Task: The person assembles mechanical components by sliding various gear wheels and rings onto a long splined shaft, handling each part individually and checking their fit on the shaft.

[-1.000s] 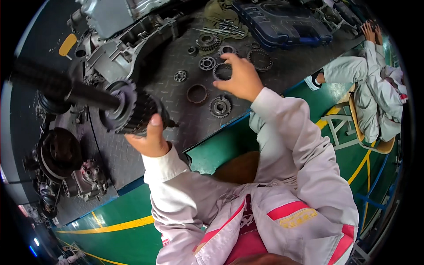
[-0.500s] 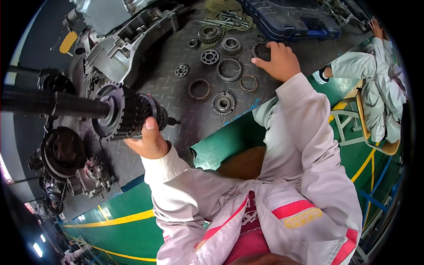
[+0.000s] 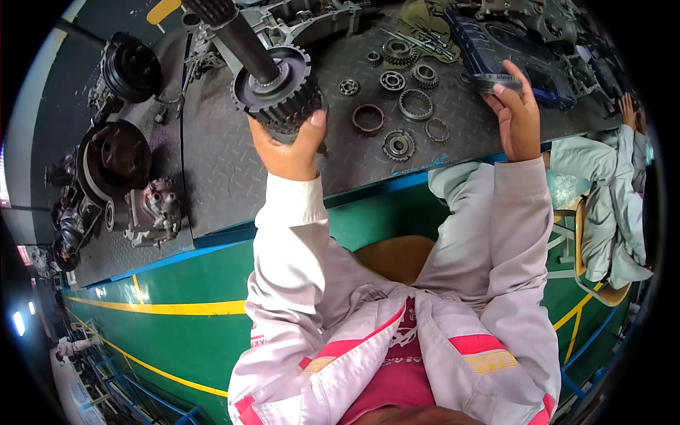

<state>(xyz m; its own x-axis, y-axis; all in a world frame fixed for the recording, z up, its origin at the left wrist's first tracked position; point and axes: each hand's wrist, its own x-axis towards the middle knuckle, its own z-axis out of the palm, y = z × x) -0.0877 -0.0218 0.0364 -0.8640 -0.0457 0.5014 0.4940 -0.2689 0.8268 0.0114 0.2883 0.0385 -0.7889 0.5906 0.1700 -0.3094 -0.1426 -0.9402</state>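
Note:
My left hand (image 3: 290, 152) is wrapped round the lower part of a gear shaft (image 3: 280, 95), a dark metal shaft with a broad toothed gear, held tilted above the bench. My right hand (image 3: 520, 117) is raised and grips a thin metal ring (image 3: 489, 82) between thumb and fingers, seen almost edge-on. Between the hands lie a brown-toned ring (image 3: 368, 107), a toothed ring (image 3: 415, 94), a smaller thin ring (image 3: 437, 120) and a synchronizer hub (image 3: 399, 146). Behind them are a ball bearing (image 3: 392, 81), a smaller bearing (image 3: 348, 87) and gears (image 3: 425, 76).
A dark blue tool case (image 3: 506, 49) lies at the back right, beside several bolts (image 3: 432, 44) on a cloth. A metal housing (image 3: 304, 25) stands at the back. More machine parts (image 3: 154, 212) sit at the left. Another person (image 3: 605, 177) sits at far right.
My right hand has lifted the ring off the bench. My left hand has turned the gear shaft more upright. The view has shifted, so the bench parts appear farther right.

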